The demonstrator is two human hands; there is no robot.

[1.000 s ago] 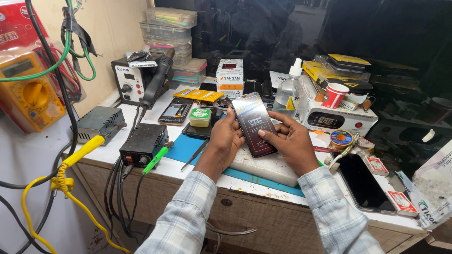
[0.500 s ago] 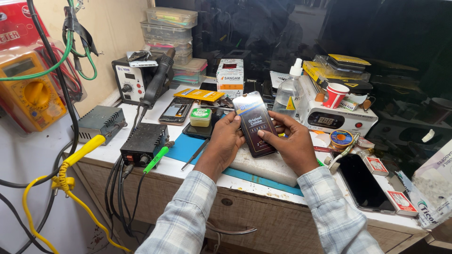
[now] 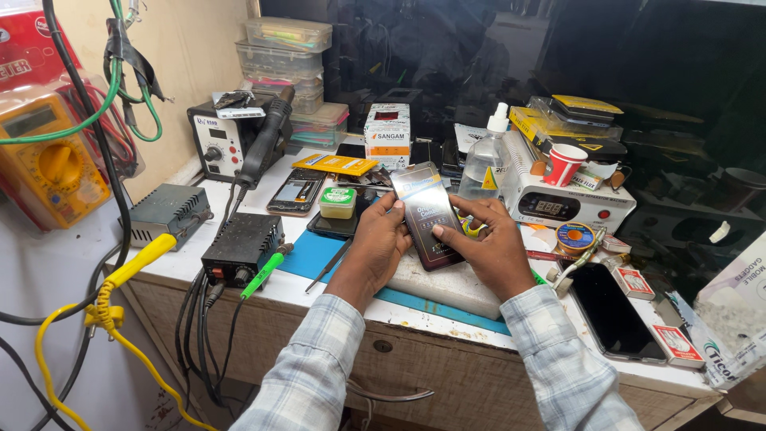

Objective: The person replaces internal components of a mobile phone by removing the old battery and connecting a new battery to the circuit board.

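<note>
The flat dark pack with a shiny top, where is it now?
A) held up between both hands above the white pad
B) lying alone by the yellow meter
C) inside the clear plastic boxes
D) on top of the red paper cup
A: the pack is tilted up between the left hand and right hand, over the white pad on the bench.

Your left hand [image 3: 381, 246] covered the phone's [image 3: 428, 214] lower left edge; the multimeter [image 3: 49, 164] and the bag [image 3: 734, 323] were cut off by the frame's edges.
</note>
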